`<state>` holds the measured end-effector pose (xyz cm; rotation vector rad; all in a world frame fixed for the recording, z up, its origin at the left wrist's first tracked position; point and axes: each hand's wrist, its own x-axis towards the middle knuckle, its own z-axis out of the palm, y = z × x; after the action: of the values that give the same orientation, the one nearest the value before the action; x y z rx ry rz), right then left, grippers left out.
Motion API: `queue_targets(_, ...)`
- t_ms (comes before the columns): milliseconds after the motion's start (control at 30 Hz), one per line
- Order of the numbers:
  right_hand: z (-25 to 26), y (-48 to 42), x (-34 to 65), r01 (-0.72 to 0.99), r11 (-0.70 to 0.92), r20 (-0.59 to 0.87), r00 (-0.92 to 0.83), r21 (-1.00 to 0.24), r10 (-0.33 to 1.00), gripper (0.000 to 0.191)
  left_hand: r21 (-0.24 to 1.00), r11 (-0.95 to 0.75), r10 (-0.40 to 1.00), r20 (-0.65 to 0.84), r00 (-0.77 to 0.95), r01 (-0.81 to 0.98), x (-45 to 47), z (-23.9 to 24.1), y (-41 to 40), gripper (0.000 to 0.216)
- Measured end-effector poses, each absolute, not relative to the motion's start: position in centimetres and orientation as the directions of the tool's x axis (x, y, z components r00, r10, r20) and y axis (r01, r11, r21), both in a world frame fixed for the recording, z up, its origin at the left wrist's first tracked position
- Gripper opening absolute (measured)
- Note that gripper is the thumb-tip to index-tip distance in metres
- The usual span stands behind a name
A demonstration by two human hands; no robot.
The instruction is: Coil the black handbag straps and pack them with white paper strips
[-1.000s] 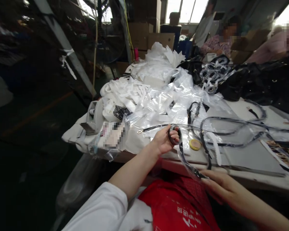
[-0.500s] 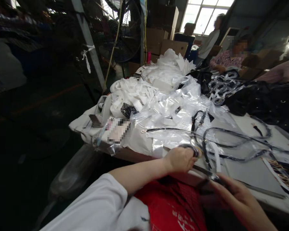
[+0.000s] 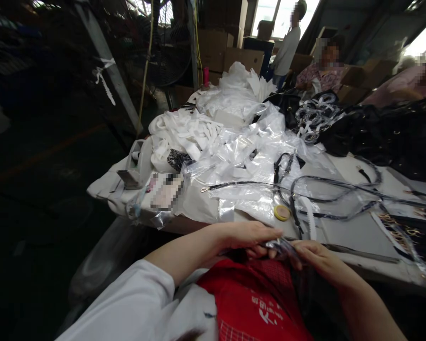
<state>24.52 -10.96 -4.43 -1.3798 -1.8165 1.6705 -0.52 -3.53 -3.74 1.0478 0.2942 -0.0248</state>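
Note:
Close to my body, above my red apron [image 3: 259,303], both hands meet at the table's near edge. My left hand [image 3: 252,237] is closed on one side of a black strap in clear plastic film [image 3: 282,247]. Fingers of my right hand [image 3: 314,255] pinch the same bundle from the other side. Part of the strap is hidden by my fingers. Just beyond them a small yellow tape roll [image 3: 281,212] lies on the table. A long black strap with a gold clip [image 3: 241,183] stretches across the plastic sheets behind it.
Clear plastic bags [image 3: 248,147] and white strips [image 3: 184,135] are heaped on the table [image 3: 351,241]. A phone [image 3: 166,192] and tape dispenser [image 3: 137,170] sit at the left. Black bags [image 3: 394,137] are piled at the right. Several people work beyond; a metal post [image 3: 108,71] stands left.
My hands have come together on the wrapped strap, the right moving left and up. The yellow tape roll, earlier at my left hand, now lies on the table. The view has shifted right.

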Motion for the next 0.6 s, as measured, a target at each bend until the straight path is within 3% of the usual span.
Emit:
queue_targets(133,-5.8,-11.1,24.9,0.407,-0.285,-0.423,-0.305,-0.868,0.853,0.048,0.76,0.648,0.268,-0.289,0.919,0.05,-0.6,-4.1,-2.9,0.056)
queue_targets(233,-7.3,-11.3,24.4,0.493,-0.209,-0.343,-0.2,-0.845,0.918,0.061,0.618,0.769,0.382,-0.241,0.892,-0.162,-0.8,-3.5,-1.5,0.057)
queue_targets(300,-8.5,-11.4,23.9,0.578,-0.144,-0.267,-0.133,-0.803,0.954,0.067,0.53,0.773,0.516,-0.203,0.832,-0.35,-1.2,-2.9,-0.3,0.058)
queue_targets(433,-9.5,-11.7,22.8,0.61,-0.139,-0.208,-0.043,-0.78,0.977,0.054,0.402,0.695,0.692,-0.151,0.706,-0.596,-2.1,-1.5,1.8,0.057)
queue_targets(533,-8.3,-12.1,21.2,0.531,-0.147,-0.292,-0.201,-0.835,0.935,0.046,0.405,0.572,0.807,-0.123,0.577,-0.713,-1.7,-1.1,2.3,0.052)
queue_targets(600,-6.8,-12.6,19.7,0.41,-0.214,-0.378,-0.377,-0.887,0.846,0.044,0.526,0.39,0.909,-0.089,0.407,-0.756,-0.7,-1.5,2.1,0.047)
